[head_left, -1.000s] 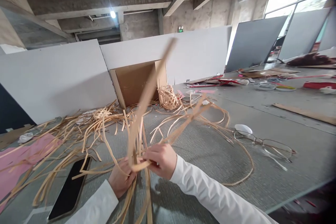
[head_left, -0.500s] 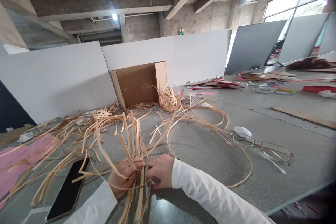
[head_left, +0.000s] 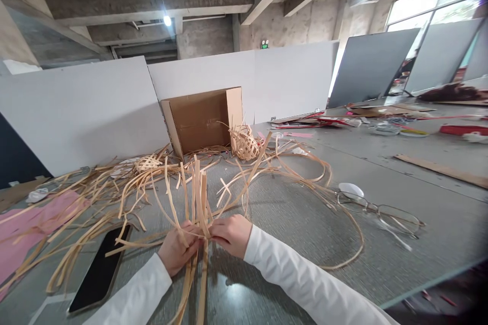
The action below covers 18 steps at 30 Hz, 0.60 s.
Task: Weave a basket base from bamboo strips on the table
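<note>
A bundle of flat, pale tan weaving strips (head_left: 196, 190) crosses between my hands at the lower middle. Some strips rise away from me, while a loose strip (head_left: 203, 284) runs toward the near edge. My left hand (head_left: 178, 250) is closed around the crossing from the left, fingers curled over it. From the right, my right hand (head_left: 231, 234) pinches strips at the same spot, its fingertips almost touching the left ones. A thin curved strip loops up beside my left hand. The exact weave under my fingers is hidden.
Left of my hands lie a black phone (head_left: 99, 271), many loose strips (head_left: 72, 254) and pink paper (head_left: 41, 223). Beyond stand a woven basket-like piece (head_left: 244, 143) and an open cardboard box (head_left: 202, 124). Eyeglasses (head_left: 368, 208) and a long looped strip (head_left: 360, 233) are on the right.
My right hand has moved up and slightly left, onto the strips at the crossing. The thin strip that crossed low over my left hand now curves up behind it.
</note>
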Each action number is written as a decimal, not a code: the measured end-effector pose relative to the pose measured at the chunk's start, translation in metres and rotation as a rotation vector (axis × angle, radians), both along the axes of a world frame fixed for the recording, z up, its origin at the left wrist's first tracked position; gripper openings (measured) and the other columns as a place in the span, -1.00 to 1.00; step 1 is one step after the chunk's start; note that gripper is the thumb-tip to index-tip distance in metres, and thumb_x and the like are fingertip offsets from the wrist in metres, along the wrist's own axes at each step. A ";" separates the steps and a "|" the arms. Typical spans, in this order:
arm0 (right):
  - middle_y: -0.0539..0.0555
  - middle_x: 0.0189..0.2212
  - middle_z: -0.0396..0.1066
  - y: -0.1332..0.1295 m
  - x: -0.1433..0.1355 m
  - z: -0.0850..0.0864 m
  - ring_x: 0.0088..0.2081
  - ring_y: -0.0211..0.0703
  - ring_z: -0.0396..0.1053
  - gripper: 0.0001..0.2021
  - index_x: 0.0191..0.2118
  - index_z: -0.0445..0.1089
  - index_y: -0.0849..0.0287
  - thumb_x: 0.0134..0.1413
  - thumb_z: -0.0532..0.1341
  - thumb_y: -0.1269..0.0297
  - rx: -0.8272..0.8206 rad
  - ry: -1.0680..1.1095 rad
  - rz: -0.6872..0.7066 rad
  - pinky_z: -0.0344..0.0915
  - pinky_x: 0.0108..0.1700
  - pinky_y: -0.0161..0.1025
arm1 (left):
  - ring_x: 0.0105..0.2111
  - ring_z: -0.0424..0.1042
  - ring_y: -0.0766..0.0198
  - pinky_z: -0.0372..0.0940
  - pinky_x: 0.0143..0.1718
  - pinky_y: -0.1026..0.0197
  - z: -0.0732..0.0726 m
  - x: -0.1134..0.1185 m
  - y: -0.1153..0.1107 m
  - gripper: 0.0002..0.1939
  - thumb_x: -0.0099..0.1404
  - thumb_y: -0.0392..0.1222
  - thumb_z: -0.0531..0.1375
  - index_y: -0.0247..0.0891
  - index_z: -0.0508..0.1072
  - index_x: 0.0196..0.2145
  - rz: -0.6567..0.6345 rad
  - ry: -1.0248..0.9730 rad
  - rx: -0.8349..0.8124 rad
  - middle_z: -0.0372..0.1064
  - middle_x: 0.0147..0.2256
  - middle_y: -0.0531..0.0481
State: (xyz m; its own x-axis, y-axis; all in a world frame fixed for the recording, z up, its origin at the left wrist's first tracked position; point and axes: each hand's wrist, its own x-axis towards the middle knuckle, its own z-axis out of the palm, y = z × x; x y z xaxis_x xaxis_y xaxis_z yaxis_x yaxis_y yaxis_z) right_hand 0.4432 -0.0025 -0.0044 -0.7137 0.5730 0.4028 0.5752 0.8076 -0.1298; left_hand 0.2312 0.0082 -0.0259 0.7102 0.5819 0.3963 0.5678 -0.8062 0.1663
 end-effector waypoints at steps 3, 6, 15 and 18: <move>-0.02 -0.29 0.46 0.002 -0.005 -0.008 -0.32 -0.25 0.41 -0.85 -0.22 0.37 0.10 0.11 0.09 0.30 -0.020 0.063 -0.022 0.14 -0.44 -0.36 | -0.24 0.38 0.18 0.31 -0.21 0.16 -0.002 0.002 0.000 -0.71 0.33 -0.16 -0.05 -0.19 0.46 -0.27 0.024 0.009 0.035 0.41 -0.31 -0.05; 0.00 -0.33 0.47 -0.001 -0.010 -0.012 -0.36 -0.24 0.42 -0.86 -0.22 0.36 0.12 0.07 0.13 0.34 -0.023 0.110 -0.047 0.15 -0.45 -0.37 | -0.23 0.37 0.18 0.31 -0.19 0.15 -0.004 0.004 0.002 -0.70 0.34 -0.11 -0.06 -0.18 0.46 -0.24 0.018 0.019 0.069 0.39 -0.31 -0.05; 0.03 -0.49 0.38 -0.019 -0.006 0.010 -0.49 -0.32 0.32 -0.86 -0.28 0.25 0.21 0.17 -0.02 0.33 0.182 0.583 0.044 0.17 -0.46 -0.39 | -0.20 0.40 0.16 0.30 -0.19 0.15 -0.008 0.004 0.005 -0.67 0.35 -0.11 -0.09 -0.13 0.43 -0.14 0.064 0.001 0.029 0.43 -0.24 -0.03; 0.03 -0.50 0.35 -0.024 -0.003 0.019 -0.49 -0.32 0.26 -0.82 -0.27 0.27 0.21 0.16 -0.06 0.44 0.433 0.586 0.155 0.13 -0.47 -0.37 | -0.21 0.40 0.19 0.30 -0.19 0.18 -0.009 0.004 0.005 -0.68 0.34 -0.15 -0.08 -0.15 0.43 -0.14 0.067 -0.036 -0.010 0.43 -0.25 -0.04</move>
State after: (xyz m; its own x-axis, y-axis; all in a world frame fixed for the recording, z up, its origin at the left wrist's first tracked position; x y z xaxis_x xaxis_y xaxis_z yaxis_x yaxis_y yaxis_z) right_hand 0.4399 -0.0270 0.0145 -0.3726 0.1868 0.9090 0.3851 0.9223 -0.0317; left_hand 0.2349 0.0130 -0.0347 0.6546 0.6321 0.4147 0.6141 -0.7645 0.1959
